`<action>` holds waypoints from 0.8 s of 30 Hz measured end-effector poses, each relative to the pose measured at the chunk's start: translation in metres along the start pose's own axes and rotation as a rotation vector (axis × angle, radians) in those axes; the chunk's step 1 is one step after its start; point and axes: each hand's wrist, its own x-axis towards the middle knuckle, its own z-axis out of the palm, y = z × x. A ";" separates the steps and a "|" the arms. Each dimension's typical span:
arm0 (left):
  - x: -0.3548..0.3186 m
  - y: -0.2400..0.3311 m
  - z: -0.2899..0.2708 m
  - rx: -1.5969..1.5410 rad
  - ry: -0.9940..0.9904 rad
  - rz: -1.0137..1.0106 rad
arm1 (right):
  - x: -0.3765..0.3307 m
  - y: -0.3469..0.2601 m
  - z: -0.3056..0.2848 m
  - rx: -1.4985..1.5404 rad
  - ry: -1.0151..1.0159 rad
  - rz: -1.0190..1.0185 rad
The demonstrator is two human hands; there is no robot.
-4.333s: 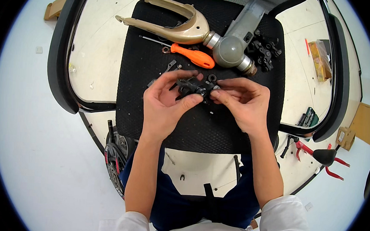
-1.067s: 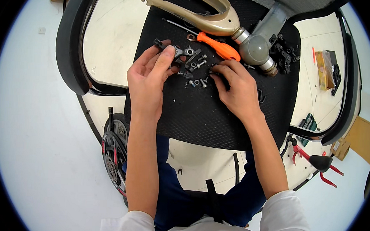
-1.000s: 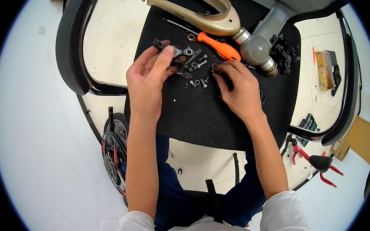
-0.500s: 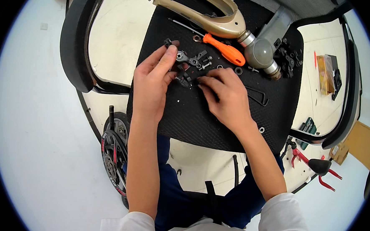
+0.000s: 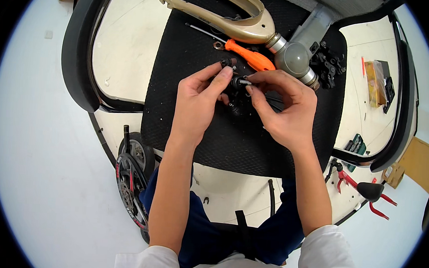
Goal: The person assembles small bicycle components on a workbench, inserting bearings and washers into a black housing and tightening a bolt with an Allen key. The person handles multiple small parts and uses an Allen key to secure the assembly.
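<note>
My left hand [image 5: 197, 96] is closed around a black metal bicycle part [image 5: 237, 83], probably a piece of a brake, above the chair seat [image 5: 199, 138]. Thumb and forefinger of my right hand [image 5: 289, 101] pinch a small silver pin or bolt [image 5: 245, 82] against that part's right side; its exact kind is too small to tell. Just beyond my hands lies an orange-handled screwdriver [image 5: 250, 56]. Behind it rests a beige bicycle fork [image 5: 249, 31], beside a grey frame tube with a rounded joint [image 5: 296, 58]. My fingers hide much of the held part.
Black brake parts [image 5: 328, 65] are heaped at the seat's right. A metal nut [image 5: 218, 45] lies by the screwdriver. Curved armrests [image 5: 80, 49] flank the seat. On the floor are a bicycle wheel [image 5: 138, 152], a red frame piece [image 5: 350, 179] and a cardboard box [image 5: 393, 176].
My right hand has risen from the seat and moved up to the black part. My left hand has shifted right with it, and the hands now meet. The view has shifted slightly.
</note>
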 end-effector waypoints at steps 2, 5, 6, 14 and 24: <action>0.001 -0.002 0.003 -0.004 0.004 0.002 | -0.001 -0.001 -0.004 -0.035 -0.040 0.017; 0.000 -0.001 0.006 0.092 -0.002 -0.024 | 0.001 -0.006 -0.009 -0.107 -0.055 -0.014; 0.000 -0.001 0.007 0.110 -0.004 -0.012 | 0.001 -0.007 -0.010 -0.135 -0.052 -0.034; -0.001 -0.004 0.009 0.156 0.035 0.164 | -0.003 -0.004 -0.004 -0.202 -0.014 -0.037; -0.004 0.008 -0.004 0.186 0.067 0.118 | -0.010 0.003 -0.011 0.058 0.015 0.207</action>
